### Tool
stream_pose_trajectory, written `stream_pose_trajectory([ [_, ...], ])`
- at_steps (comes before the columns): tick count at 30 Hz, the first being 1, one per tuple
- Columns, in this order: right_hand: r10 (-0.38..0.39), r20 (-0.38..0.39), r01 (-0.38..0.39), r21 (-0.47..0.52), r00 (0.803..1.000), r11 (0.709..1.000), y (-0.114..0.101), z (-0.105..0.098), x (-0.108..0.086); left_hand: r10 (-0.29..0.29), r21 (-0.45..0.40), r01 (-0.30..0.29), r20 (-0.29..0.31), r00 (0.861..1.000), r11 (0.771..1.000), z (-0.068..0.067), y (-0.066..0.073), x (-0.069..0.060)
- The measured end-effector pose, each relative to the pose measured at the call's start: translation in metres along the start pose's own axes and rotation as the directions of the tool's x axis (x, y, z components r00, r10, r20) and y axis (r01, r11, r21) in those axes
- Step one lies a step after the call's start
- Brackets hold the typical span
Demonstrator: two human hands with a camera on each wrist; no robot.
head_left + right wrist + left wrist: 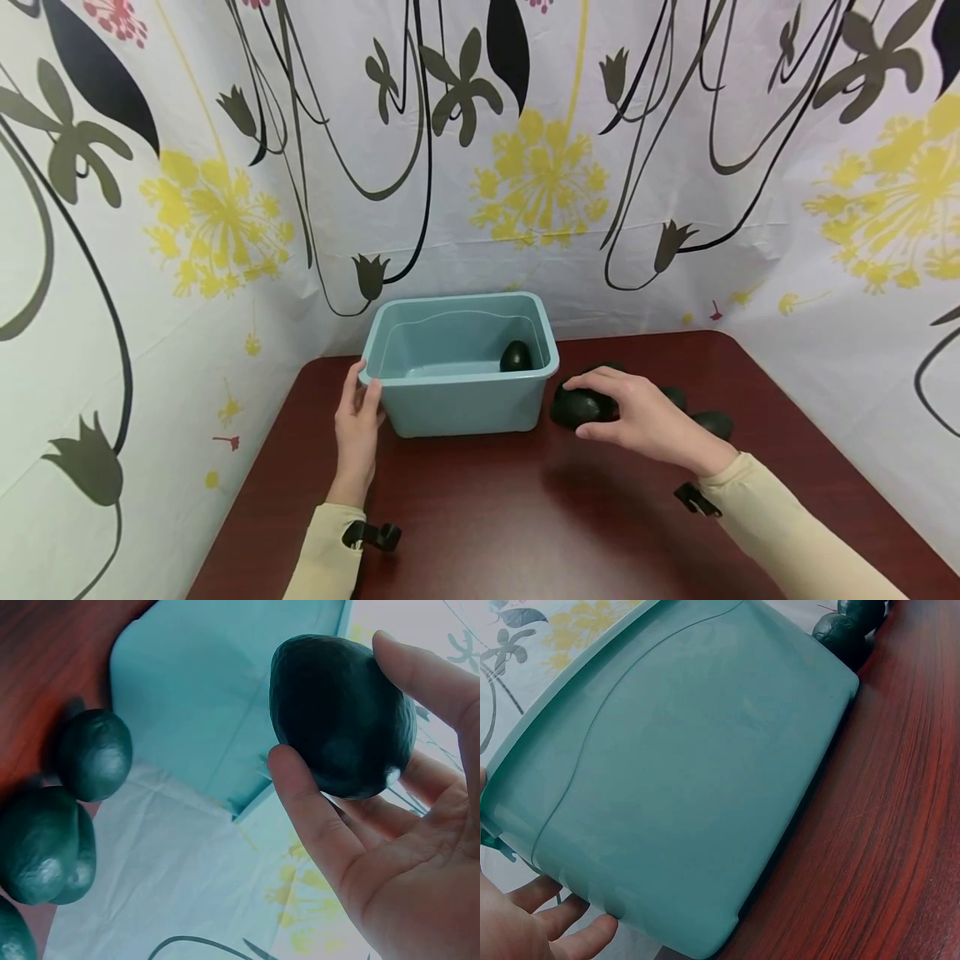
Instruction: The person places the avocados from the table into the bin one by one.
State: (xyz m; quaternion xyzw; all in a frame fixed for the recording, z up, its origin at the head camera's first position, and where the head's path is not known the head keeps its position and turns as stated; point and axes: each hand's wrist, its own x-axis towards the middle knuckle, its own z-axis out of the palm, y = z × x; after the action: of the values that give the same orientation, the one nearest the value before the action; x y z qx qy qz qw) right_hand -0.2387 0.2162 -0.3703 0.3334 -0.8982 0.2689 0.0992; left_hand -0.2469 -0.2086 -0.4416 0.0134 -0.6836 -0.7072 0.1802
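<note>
Dark green and faintly pebbled, a rounded avocado (337,720) sits grasped between the thumb and fingers of the right hand (643,414), just beside a smooth blue plastic bin (465,408), whose front corner the left hand (356,437) grips. The bin's wall stands between it and a second avocado (516,357) inside; more avocados (94,755) cluster on the glossy, wood-grained table (480,517), before flower-printed cloth (465,192).

- A dark reddish-brown bench (480,517) with streaked grain, its far right corner rounded.
- White cloth (450,217) beyond the bench's far edge and along its left and right sides.
- Printed on it: yellow flower heads (547,177) at left, middle and right; grey-green tulip shapes (90,462); black leaves (508,50).
</note>
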Motion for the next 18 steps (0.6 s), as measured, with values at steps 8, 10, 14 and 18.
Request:
stream_pose_trajectory([
  [8,-0.024,-0.006,0.024,-0.002,1.000,1.000,-0.012,-0.006,0.011,0.012,0.009,-0.011,-0.024,1.000,1.000,-0.001,-0.015,0.007],
  [10,-0.034,-0.005,0.034,-0.005,0.999,0.999,-0.014,-0.007,0.014,0.017,0.020,-0.016,-0.033,0.999,1.000,-0.002,-0.021,0.009],
  [14,-0.051,-0.007,0.051,-0.003,0.999,0.999,-0.017,-0.010,0.018,0.023,0.028,-0.022,-0.039,0.999,0.999,-0.002,-0.025,0.011],
  [18,-0.062,-0.005,0.062,-0.004,0.998,0.998,-0.021,-0.013,0.023,0.022,0.029,-0.020,-0.043,0.999,0.999,-0.002,-0.025,0.010],
])
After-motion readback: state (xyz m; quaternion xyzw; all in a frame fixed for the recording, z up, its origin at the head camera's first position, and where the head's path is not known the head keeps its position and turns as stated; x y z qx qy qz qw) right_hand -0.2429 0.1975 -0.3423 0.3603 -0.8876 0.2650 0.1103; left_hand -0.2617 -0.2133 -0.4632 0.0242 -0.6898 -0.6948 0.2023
